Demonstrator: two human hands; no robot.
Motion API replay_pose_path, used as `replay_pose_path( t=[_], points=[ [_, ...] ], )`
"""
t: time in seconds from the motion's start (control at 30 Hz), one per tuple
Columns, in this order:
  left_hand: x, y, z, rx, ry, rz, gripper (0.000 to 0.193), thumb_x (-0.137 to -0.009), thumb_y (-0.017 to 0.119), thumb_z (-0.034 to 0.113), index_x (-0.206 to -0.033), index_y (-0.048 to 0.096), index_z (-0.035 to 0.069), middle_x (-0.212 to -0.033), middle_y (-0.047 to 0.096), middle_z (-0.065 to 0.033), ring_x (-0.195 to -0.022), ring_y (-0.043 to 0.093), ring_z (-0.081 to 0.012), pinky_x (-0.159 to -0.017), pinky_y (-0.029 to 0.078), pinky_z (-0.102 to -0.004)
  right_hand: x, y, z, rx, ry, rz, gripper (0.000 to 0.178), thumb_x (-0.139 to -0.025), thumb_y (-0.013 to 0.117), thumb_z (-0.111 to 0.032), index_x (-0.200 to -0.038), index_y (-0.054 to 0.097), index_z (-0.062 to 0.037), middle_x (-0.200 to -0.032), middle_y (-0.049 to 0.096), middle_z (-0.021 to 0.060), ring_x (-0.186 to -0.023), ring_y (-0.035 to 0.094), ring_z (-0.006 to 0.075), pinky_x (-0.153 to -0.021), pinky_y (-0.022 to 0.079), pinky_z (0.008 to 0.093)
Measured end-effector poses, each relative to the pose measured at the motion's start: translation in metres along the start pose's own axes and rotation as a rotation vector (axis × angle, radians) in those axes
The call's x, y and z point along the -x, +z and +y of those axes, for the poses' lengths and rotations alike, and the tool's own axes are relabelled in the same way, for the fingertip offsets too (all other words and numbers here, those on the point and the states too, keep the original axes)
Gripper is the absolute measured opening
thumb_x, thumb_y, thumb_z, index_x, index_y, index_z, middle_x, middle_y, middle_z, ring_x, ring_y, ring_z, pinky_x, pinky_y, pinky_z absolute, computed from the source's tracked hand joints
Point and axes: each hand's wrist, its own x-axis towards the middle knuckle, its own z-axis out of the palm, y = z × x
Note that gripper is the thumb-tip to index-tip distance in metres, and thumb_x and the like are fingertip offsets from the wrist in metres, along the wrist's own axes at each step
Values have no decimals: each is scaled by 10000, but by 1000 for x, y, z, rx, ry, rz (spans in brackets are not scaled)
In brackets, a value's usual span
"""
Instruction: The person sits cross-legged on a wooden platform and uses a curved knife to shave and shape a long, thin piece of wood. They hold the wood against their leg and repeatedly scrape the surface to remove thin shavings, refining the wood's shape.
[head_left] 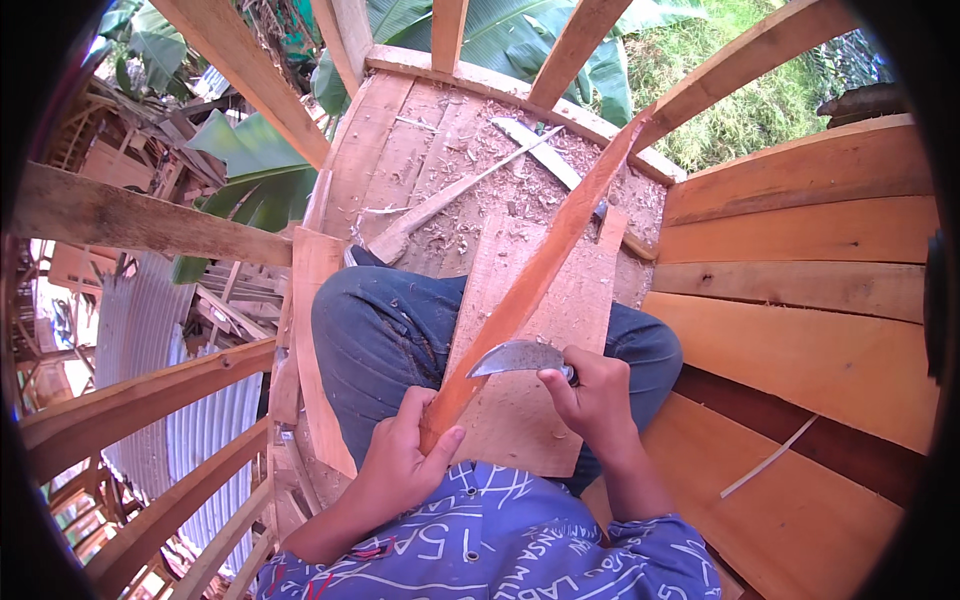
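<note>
Seated worker, both hands busy. Left hand (408,450) is wrapped round the near end of a long, narrow, orange-brown wooden strip (535,283), thumb on one side, fingers on the other. Right hand (592,393) is closed on the handle of a knife with a curved grey metal blade (520,356), which lies across the strip just beyond the left hand. The strip slants up and away over a flat, pale wooden board (532,410) set across the lap; its far end reaches past the board.

Handling, as I judge it: stiff, fairly light, but long enough to swing at the far end. Faces look smooth (edges may splinter; too fine to tell), so slipping seems possible. Best hold: the near end, fingers behind the blade, with the board bearing the middle.
</note>
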Motion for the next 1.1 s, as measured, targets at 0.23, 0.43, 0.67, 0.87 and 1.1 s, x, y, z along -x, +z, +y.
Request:
replay_pose_path(
  t=[0.23, 0.43, 0.67, 0.87, 1.1],
  points=[
    [6, 5, 4, -10, 14, 25, 334, -837, 661, 120, -1043, 432, -8, -820, 647, -228, -759, 694, -299, -617, 511, -336, 0, -12, 4, 127, -70, 72, 505, -746, 702, -508, -618, 534, -50, -507, 490, 97, -455, 536, 274, -434, 396, 352],
    [9, 7, 9, 48, 49, 54, 352, -835, 671, 126, -1055, 437, -18, -836, 654, -233, -780, 696, -297, -624, 514, -323, 2, -20, 1, 85, -107, 123, 539, -739, 693, -543, -603, 521, -50, -500, 473, 95, -449, 522, 277, -425, 387, 344],
    [14, 7, 3, -101, 95, 5, 378, -822, 684, 123, -1095, 475, -33, -774, 648, -226, -722, 697, -295, -591, 519, -325, -3, -21, 9, 156, -30, 103, 553, -764, 661, -567, -609, 549, -49, -490, 485, 99, -441, 526, 282, -427, 390, 356],
    [20, 10, -1, -52, 83, 56, 377, -821, 684, 136, -1095, 478, -20, -744, 637, -229, -677, 687, -320, -561, 515, -336, -17, -18, 15, 265, -79, 98, 579, -737, 667, -598, -604, 550, -46, -501, 510, 101, -458, 547, 275, -442, 400, 364],
    [46, 17, -20, -150, 71, -97, 346, -829, 683, 175, -1054, 474, 16, -707, 612, -225, -642, 668, -339, -539, 490, -377, -58, -60, 95, 238, 503, 452, 620, -893, 528, -527, -664, 554, 48, -516, 463, 193, -509, 495, 345, -531, 386, 413]
  ],
)
